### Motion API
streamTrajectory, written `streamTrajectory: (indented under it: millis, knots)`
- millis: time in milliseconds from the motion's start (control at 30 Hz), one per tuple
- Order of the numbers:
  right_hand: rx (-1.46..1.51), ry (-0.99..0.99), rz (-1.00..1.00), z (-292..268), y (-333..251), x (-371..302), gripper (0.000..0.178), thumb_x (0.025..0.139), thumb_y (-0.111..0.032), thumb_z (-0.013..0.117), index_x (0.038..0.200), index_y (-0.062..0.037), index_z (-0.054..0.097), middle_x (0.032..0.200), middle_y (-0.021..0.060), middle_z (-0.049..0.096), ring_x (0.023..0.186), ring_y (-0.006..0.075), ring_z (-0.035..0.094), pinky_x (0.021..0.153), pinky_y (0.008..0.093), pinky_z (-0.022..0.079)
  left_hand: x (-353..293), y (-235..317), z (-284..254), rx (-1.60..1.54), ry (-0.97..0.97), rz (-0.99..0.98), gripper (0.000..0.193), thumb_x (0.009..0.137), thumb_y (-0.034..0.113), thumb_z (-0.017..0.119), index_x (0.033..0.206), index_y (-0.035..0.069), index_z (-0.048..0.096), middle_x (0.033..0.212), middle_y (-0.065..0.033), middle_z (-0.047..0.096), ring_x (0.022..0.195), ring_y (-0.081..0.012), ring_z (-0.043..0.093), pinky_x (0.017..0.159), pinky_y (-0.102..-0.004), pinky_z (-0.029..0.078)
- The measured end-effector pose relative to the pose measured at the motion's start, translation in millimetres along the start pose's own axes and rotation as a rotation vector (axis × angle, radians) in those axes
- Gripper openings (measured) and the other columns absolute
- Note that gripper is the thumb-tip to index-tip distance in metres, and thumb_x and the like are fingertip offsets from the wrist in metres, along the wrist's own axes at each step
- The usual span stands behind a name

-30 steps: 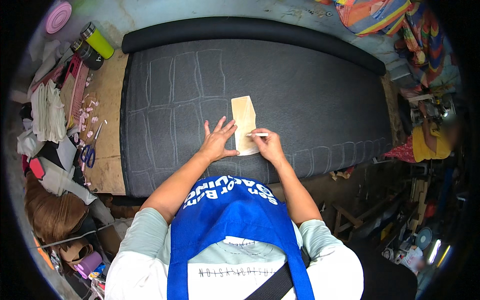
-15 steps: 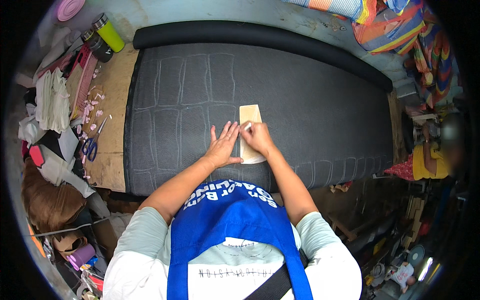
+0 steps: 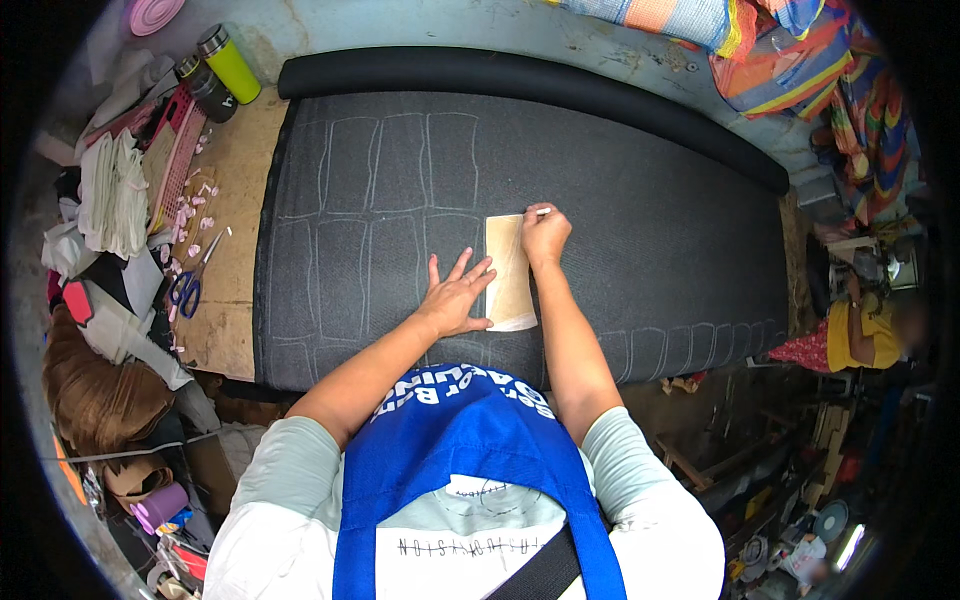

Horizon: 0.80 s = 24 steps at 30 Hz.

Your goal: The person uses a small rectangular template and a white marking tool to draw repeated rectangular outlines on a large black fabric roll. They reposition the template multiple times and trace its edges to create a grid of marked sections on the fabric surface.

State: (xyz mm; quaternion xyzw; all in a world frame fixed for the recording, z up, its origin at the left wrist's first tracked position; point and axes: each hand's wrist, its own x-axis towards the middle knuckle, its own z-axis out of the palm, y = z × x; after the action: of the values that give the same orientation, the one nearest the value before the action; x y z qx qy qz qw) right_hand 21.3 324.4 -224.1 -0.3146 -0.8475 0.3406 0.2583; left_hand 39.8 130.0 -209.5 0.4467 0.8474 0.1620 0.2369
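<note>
A tan cardboard pattern piece [image 3: 508, 270] lies flat on dark grey fabric [image 3: 640, 240] spread over the table. My left hand [image 3: 458, 297] presses on the pattern's left edge, fingers spread. At its upper right corner my right hand [image 3: 547, 235] pinches a short white piece of chalk [image 3: 543, 211], its tip by the pattern's edge. Rows of chalk outlines [image 3: 400, 160] in the pattern's shape cover the fabric to the left and far left. Smaller outlines run along the near right edge.
A rolled end of the fabric [image 3: 520, 90] lies along the back. Scissors [image 3: 190, 285] and pink scraps lie on the bare wood at left, near a green tumbler [image 3: 235, 75] and folded white cloth [image 3: 112, 195]. A person in yellow [image 3: 860, 330] sits at far right.
My right hand with the chalk has moved from over the pattern's left side across to its upper right corner. My left hand stays on the pattern, its fingers slightly more spread.
</note>
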Motion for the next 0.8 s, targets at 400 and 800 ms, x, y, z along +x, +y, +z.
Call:
streamTrajectory:
  millis: [400, 800]
  knots:
    - [-0.175, -0.304, -0.349, -101.2, 24.5, -121.8, 0.011, 0.078, -0.006, 0.059, 0.082, 0.0028, 0.065, 0.079, 0.0227, 0.063, 0.067, 0.0374, 0.061, 0.065, 0.0419, 0.049, 0.9, 3.3, -1.2, 0.007, 0.007, -0.022, 0.084, 0.065, 0.045, 0.073, 0.136, 0.017, 0.037, 0.148, 0.0, 0.022, 0.139, -0.0241, 0.006, 0.105, -0.0632, -0.002]
    - [-0.046, -0.627, 0.221, -108.9, 25.8, -125.8, 0.015, 0.075, -0.014, 0.065, 0.085, -0.0035, 0.069, 0.059, 0.0147, 0.062, 0.051, 0.0147, 0.058, 0.05, 0.0312, 0.045, 1.5, 1.4, -3.1, 0.044, -0.032, 0.005, 0.084, 0.069, 0.047, 0.069, 0.138, 0.015, 0.033, 0.149, -0.0021, 0.019, 0.139, -0.0264, 0.005, 0.103, -0.0658, -0.001]
